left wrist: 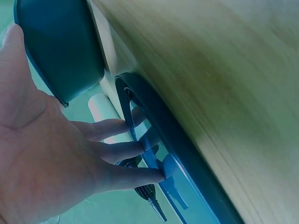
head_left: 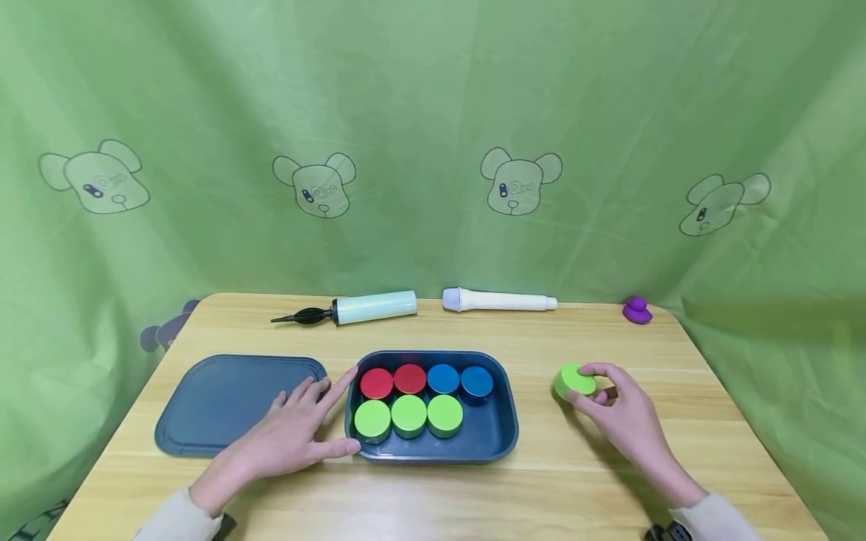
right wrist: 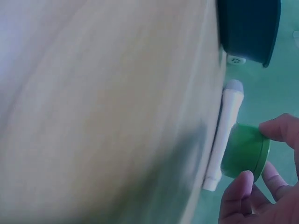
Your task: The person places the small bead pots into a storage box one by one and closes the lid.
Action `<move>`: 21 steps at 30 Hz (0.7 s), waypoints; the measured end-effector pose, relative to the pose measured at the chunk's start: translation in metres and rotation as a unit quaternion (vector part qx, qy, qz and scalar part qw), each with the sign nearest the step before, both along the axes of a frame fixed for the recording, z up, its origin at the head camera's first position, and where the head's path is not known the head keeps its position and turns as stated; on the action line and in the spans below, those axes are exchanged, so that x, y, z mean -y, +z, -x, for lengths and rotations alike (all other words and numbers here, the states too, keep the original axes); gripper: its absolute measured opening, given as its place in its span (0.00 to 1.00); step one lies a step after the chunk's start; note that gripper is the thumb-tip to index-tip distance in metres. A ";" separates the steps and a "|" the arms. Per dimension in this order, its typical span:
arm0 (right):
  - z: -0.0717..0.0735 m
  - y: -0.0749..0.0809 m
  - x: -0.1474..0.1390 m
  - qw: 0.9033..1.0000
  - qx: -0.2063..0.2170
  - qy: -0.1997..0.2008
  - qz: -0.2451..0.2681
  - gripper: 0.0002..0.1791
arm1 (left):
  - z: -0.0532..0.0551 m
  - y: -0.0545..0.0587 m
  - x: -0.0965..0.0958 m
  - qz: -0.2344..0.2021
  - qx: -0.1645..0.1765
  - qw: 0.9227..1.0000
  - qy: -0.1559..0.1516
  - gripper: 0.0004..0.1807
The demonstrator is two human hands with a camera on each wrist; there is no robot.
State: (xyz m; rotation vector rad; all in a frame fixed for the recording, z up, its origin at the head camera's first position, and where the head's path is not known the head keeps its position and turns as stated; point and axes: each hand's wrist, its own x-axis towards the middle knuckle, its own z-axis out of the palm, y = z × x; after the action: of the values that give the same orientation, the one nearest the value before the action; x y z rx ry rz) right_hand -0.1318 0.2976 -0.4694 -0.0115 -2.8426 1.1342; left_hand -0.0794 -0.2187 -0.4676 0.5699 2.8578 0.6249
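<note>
A dark blue tray (head_left: 490,443) stands mid-table in the head view. Inside it are two red discs (head_left: 410,379), two blue discs (head_left: 443,379) and three green discs (head_left: 409,415), leaving its right side bare. My left hand (head_left: 291,432) spreads its fingers at the tray's left end, thumb and index at the rim, while the other fingertips touch the dark blue lid (head_left: 223,398). To the right of the tray, my right hand (head_left: 625,413) pinches another green disc (head_left: 573,382) between thumb and fingers. The right wrist view shows that disc (right wrist: 245,151) held by its edge.
Along the table's back edge lie a light blue hand pump (head_left: 375,308) with a black nozzle, a white microphone (head_left: 504,300) and a small purple rubber duck (head_left: 637,309). A green curtain (head_left: 419,90) hangs behind the wooden table (head_left: 406,503).
</note>
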 end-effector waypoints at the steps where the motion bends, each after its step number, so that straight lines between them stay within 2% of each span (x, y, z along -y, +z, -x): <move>1: -0.001 0.002 0.002 1.000 -0.004 -0.003 0.001 0.31 | 0.000 0.000 0.000 0.000 0.000 1.000 0.000 0.57; 6: -0.009 0.013 0.013 0.999 -0.037 0.009 0.026 0.29 | 0.000 0.000 0.000 -0.001 0.002 1.000 0.000 0.57; 13: -0.020 0.026 0.035 0.993 -0.098 0.042 0.053 0.25 | 0.000 0.002 -0.001 0.001 -0.002 1.000 0.000 0.57; 21: -0.026 0.035 0.056 0.990 -0.108 0.061 0.071 0.23 | 0.000 0.001 -0.001 0.001 0.002 1.000 0.001 0.57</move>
State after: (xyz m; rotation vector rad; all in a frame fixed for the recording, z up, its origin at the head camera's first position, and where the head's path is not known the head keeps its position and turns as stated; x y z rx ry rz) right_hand -0.1060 0.2416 -0.4342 0.2618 -2.5986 1.2749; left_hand -0.0792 -0.2176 -0.4661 0.5636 2.8550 0.6234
